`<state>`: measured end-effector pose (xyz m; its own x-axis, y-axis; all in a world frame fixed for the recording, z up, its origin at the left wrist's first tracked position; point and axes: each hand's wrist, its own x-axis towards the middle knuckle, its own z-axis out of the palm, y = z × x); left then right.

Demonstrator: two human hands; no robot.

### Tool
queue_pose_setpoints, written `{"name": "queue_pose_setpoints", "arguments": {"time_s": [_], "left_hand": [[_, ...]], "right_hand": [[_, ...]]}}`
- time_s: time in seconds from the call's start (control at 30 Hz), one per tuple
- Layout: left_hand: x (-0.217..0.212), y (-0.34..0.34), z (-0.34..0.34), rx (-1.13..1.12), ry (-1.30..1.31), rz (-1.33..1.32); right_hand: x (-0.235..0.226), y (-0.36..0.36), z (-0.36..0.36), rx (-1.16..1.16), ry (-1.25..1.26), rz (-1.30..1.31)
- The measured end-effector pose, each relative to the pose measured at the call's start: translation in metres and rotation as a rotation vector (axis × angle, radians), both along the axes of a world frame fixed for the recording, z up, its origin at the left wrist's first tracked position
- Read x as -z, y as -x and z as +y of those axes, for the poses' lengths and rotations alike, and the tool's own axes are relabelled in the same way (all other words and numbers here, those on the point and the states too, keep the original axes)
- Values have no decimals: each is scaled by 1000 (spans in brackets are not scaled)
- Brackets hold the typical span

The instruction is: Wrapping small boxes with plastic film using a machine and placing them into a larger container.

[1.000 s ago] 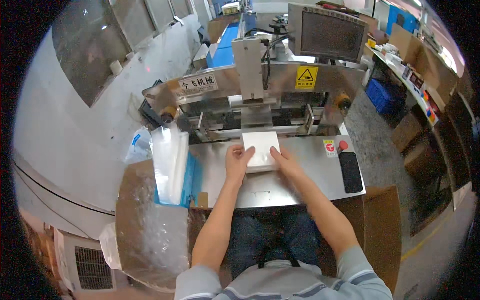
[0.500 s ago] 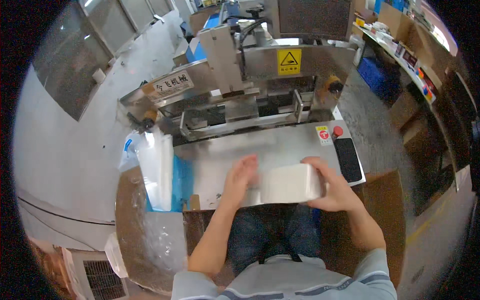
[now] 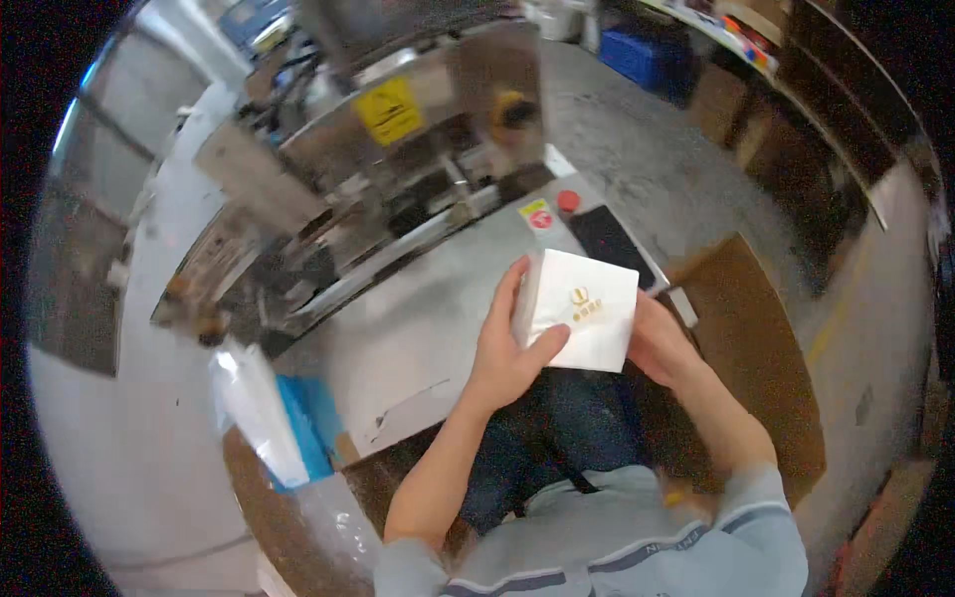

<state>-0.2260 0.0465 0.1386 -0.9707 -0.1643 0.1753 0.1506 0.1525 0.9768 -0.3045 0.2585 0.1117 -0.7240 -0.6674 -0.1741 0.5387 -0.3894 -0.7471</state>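
Note:
A square white stack of what look like paper napkins (image 3: 592, 308), with a small gold print on its top face, is held up in front of my body. My left hand (image 3: 509, 350) grips its left side, the thumb lying on the top face and the fingers along the edge. My right hand (image 3: 665, 340) is closed on its right side; some of those fingers are hidden behind the stack. Below and beyond it is the metal worktop (image 3: 418, 328) of a machine.
A machine head with a yellow warning sign (image 3: 389, 110) stands beyond the worktop. Right of it are a red button (image 3: 568, 201) and a dark flat rectangle (image 3: 614, 242). Clear and blue plastic packaging (image 3: 308, 423) lies at the left. An open cardboard box (image 3: 761, 343) stands at the right.
The stack has been lifted off the worktop and tilted so its printed face shows. My left hand, apart from it before, now grips it too. The view has turned to the right.

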Motion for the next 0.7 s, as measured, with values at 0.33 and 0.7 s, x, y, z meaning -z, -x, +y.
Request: {"name": "queue_pose_setpoints", "arguments": {"time_s": [0.33, 0.7], "left_hand": [[34, -63, -176, -553, -226, -292], [-32, -141, -146, -885, 106, -421]], "right_hand": [[35, 51, 188, 652, -426, -2], [388, 16, 289, 731, -1119, -666]]}}
